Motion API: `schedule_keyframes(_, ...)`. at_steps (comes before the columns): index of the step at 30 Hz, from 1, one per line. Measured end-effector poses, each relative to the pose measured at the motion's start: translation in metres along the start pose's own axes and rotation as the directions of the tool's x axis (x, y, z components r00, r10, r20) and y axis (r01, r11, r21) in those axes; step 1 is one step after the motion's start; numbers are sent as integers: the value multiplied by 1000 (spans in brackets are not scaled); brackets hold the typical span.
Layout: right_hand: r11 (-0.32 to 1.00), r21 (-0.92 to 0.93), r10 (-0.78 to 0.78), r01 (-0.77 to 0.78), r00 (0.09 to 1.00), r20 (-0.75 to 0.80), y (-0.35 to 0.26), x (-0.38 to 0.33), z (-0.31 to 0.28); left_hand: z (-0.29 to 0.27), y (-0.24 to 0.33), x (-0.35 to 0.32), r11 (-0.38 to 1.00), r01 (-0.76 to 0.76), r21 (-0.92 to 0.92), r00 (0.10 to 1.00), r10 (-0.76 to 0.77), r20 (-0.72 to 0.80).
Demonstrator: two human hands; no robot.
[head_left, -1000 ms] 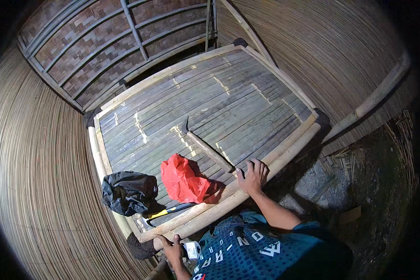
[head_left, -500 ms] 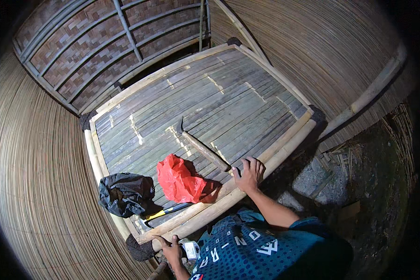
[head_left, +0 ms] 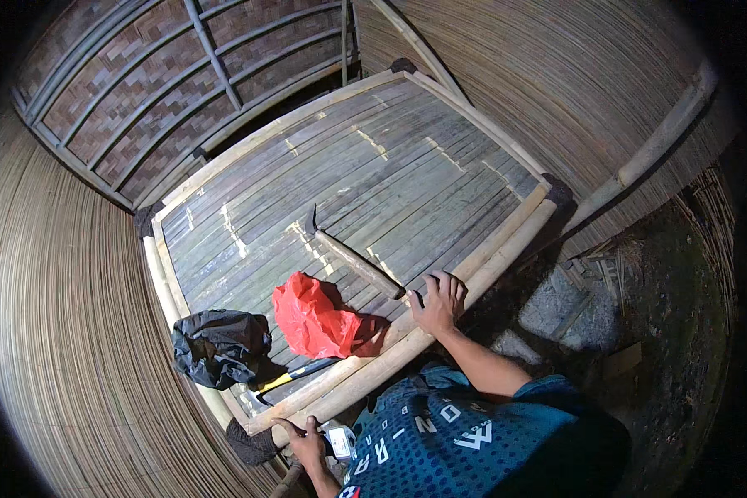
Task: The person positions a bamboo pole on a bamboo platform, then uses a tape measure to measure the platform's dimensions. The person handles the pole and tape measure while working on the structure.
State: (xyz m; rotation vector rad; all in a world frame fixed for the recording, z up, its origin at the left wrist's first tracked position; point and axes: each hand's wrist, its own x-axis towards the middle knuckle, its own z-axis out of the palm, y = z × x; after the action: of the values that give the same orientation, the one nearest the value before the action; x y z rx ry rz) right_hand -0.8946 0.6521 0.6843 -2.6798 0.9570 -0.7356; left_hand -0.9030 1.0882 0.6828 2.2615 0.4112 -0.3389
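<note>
My right hand (head_left: 440, 303) lies on the bamboo rim of the platform, fingers spread. Its thumb is close to the butt of a wooden-handled tool (head_left: 358, 264) with a short, curved dark blade. I cannot tell whether they touch. My left hand (head_left: 310, 446) rests against the front pole near the lower-left corner, thumb and forefinger apart. A small white-and-clear object (head_left: 339, 441) shows beside it, at my shirt. Nearer the left hand, a hammer with a yellow-and-black handle (head_left: 295, 378) lies along the rim. Crumpled red (head_left: 311, 319) and black (head_left: 217, 347) plastic bags sit beyond it.
The platform (head_left: 274, 199) has a bamboo-slat top, pole edges and dark wrapped corners. Reed walls stand at left (head_left: 66, 332) and right (head_left: 548, 91), with a woven panel (head_left: 133, 91) behind. Rubble and a grey slab (head_left: 568, 311) lie on the ground at right.
The whole view has shifted slightly, so the scene sits a little farther left. Both hands keep their places on the rim, and the tools and bags have not moved.
</note>
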Motion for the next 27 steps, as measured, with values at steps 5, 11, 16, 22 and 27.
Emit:
schedule_keyframes(5, 1000, -1, -18, 18, 1000, 0, -4, 0, 3, 3, -19, 5, 994, -94, 47, 993, 97, -63)
schedule_keyframes(11, 998, -61, -17, 17, 1000, 5, -5, -3, 3, -10, 20, -1, 981, 139, 137, 988, -146, 46)
schedule_keyframes(16, 996, -82, -19, 19, 1000, 9, -7, -3, 2, -9, 19, -4, 992, 93, 84, 995, -95, 24)
schedule_keyframes(22, 998, -67, -17, 18, 1000, 9, -6, -2, 4, -8, 21, -6, 994, 99, 46, 995, -100, 27)
schedule_keyframes(27, 998, -55, -12, 12, 1000, 10, -3, -2, 4, -8, 27, -7, 998, 67, -17, 997, -67, 33)
